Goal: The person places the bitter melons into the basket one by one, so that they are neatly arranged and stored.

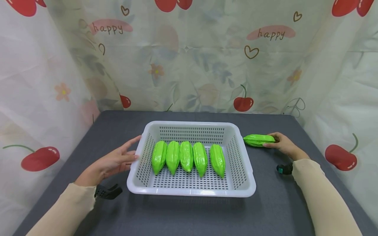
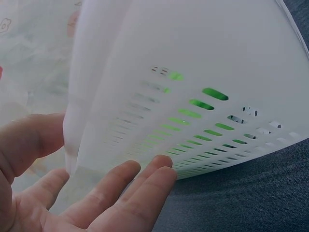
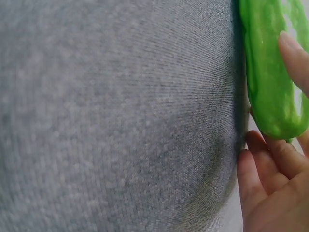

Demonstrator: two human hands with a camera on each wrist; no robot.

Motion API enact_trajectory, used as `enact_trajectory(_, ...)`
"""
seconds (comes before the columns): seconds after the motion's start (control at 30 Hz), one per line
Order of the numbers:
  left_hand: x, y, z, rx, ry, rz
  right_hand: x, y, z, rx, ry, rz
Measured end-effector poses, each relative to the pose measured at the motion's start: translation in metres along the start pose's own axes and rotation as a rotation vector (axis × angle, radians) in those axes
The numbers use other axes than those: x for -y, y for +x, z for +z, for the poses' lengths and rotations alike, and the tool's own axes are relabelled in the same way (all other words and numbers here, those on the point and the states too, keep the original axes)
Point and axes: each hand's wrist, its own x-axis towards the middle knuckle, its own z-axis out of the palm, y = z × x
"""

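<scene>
A white perforated plastic basket (image 1: pixel 192 192) stands on the dark grey table. Inside it, several glossy green bitter melons (image 1: pixel 186 156) lie side by side, their pointed ends towards me; the rightmost one (image 1: pixel 217 160) sits a little apart. To the basket's right, my right hand (image 1: pixel 283 144) pinches the end of another bitter melon (image 1: pixel 258 140) between thumb and fingers, and its other tip reaches close to the basket's rim. My left hand (image 1: pixel 115 162) is at the basket's left side with fingers extended. In the left wrist view its fingertips (image 2: pixel 161 162) lie against or beside the slotted wall.
A patterned curtain (image 1: pixel 189 65) hangs behind the table and along both sides. Dark bands with small devices sit at the left wrist (image 1: pixel 108 191) and the right wrist (image 1: pixel 284 169). A thin string (image 1: pixel 295 105) shows at the back right corner.
</scene>
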Motion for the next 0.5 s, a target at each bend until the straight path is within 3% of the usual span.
enact_trajectory(0.5,-0.0005,0.0001,-0.0009,0.005,0.005,-0.001,0.0052,-0.0105,-0.0088,-0.110,0.032,0.007)
